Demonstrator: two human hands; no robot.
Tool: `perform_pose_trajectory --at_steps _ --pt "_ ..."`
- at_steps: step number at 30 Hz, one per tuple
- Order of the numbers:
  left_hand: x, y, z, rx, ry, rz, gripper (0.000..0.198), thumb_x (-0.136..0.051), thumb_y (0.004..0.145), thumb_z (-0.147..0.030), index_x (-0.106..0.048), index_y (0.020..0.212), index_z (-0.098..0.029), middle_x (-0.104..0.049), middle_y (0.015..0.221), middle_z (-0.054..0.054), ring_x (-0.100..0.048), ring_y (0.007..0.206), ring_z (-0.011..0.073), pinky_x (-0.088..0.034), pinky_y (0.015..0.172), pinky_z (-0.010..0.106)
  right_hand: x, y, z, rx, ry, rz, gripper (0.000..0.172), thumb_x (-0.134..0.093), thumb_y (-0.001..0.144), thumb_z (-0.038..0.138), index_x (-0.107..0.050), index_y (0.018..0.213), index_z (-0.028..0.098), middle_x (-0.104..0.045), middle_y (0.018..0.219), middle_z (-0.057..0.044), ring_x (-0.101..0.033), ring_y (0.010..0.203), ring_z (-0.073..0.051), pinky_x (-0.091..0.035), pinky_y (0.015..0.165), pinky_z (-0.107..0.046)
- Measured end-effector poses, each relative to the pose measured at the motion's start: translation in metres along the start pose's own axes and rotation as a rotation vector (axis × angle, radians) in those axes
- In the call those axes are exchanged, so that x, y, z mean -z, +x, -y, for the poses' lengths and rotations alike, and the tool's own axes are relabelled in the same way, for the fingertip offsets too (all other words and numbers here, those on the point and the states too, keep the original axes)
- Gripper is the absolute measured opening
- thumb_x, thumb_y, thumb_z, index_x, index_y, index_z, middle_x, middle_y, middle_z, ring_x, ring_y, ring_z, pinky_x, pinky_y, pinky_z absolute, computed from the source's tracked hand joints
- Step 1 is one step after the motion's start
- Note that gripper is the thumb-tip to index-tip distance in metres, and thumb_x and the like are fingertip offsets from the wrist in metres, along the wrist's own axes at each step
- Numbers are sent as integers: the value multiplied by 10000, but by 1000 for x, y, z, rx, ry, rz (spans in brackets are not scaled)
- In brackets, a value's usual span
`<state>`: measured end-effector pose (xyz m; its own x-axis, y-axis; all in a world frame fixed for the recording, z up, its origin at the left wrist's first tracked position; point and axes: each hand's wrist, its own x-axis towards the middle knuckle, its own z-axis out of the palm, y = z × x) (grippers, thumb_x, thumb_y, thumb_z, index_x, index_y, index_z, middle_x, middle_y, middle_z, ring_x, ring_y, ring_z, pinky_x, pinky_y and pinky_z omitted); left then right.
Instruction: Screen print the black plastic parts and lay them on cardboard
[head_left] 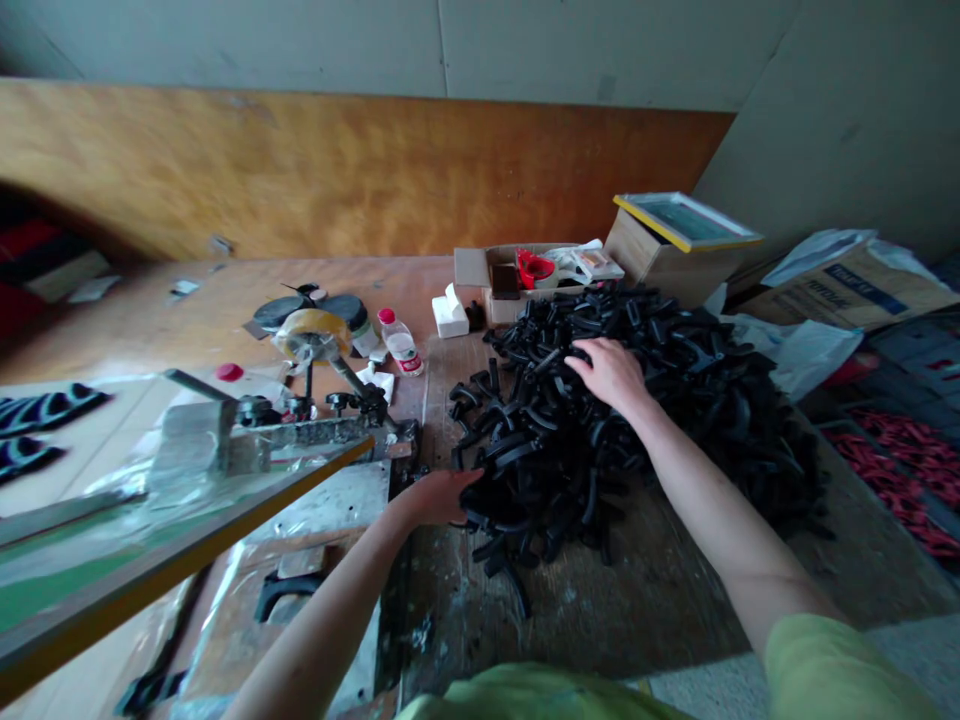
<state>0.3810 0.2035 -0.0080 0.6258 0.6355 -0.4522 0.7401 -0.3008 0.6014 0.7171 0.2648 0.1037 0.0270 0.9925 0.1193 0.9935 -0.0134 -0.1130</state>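
Note:
A large heap of black curved plastic-looking pieces (555,440) lies on the worktable. At the heap's left edge is my left hand (442,497), touching dark pieces that hide its fingers; whether it grips one cannot be seen. Farther back, my right hand (611,372) rests on the upper middle of the heap, thumb and forefinger apart among the pieces. A single black curved piece (289,592) lies on the flat base of a clamped frame fixture, left of my left forearm.
The yellow-edged frame (225,555) slants across the left side, beside metal clamps. Behind stand a red-capped bottle (401,345), a tape roll (311,335) and an open cardboard box (499,300). At right are a paper sack (855,285) and crates with red pieces (900,470).

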Motion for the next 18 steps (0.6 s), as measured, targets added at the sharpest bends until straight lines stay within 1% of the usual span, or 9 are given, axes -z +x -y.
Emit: perform_pose_trajectory --at_steps 2,3,4,7,9,10,12,15,18 --pt "22 26 -10 -19 -116 -21 529 -720 657 -223 -717 1182 -288 -770 1042 24 -711 961 270 -526 874 329 -1 24 -26 -199 -50 -28 575 -349 988 569 -536 1357 170 -606 1283 -197 -566 1181 -340 -452 959 -429" --pt "32 44 -15 -30 -193 -56 403 -710 710 -290 -746 1111 -263 -775 976 27 -717 910 255 -533 842 318 -5 32 -34 -265 -53 -9 608 -334 984 590 -497 1377 156 -613 1248 -210 -584 1151 -347 -464 932 -430" --pt "40 63 -18 -40 -261 -105 344 -674 772 -367 -752 1081 -239 -771 970 39 -714 915 247 -533 842 313 -10 38 -39 -305 -46 17 640 -325 977 612 -457 1397 148 -621 1215 -214 -602 1119 -349 -475 906 -429" --pt "57 125 -26 -37 -353 -334 502 -558 876 -523 -678 1233 -191 -712 1210 91 -636 1159 265 -473 996 338 -26 44 -38 -315 -41 39 719 -336 948 669 -353 1462 166 -611 1204 -212 -641 1043 -353 -492 852 -431" --pt "62 162 -29 6 -405 -430 620 -568 873 -563 -589 1352 -171 -616 1378 119 -535 1307 278 -390 1097 361 -32 42 -34 -291 -64 39 705 -336 943 676 -345 1478 217 -575 1267 -210 -650 1028 -355 -494 843 -442" --pt "63 179 -31 34 -443 -449 669 -582 864 -577 -554 1387 -160 -576 1425 133 -503 1341 283 -364 1119 369 -34 41 -32 -280 -69 51 678 -326 946 673 -360 1475 249 -561 1296 -201 -651 1033 -354 -493 846 -446" --pt "63 207 -35 83 -509 -414 727 -563 871 -608 -499 1430 -148 -540 1460 147 -502 1346 280 -375 1112 370 -35 40 -31 -270 -56 98 636 -310 951 668 -406 1453 290 -574 1306 -176 -644 1063 -352 -487 869 -453" --pt "63 237 -43 106 -534 -322 782 -493 882 -667 -458 1456 -136 -596 1398 154 -596 1245 267 -469 1014 341 -36 42 -33 -268 -24 177 647 -319 946 670 -418 1462 292 -644 1244 -161 -631 1108 -350 -468 913 -452" --pt "68 256 -47 137 -489 -240 893 -583 785 -728 -489 1423 -111 -633 1335 192 -633 1181 316 -507 956 364 -38 46 -32 -271 -32 239 705 -313 940 683 -363 1512 274 -677 1206 -172 -632 1117 -350 -451 930 -460"
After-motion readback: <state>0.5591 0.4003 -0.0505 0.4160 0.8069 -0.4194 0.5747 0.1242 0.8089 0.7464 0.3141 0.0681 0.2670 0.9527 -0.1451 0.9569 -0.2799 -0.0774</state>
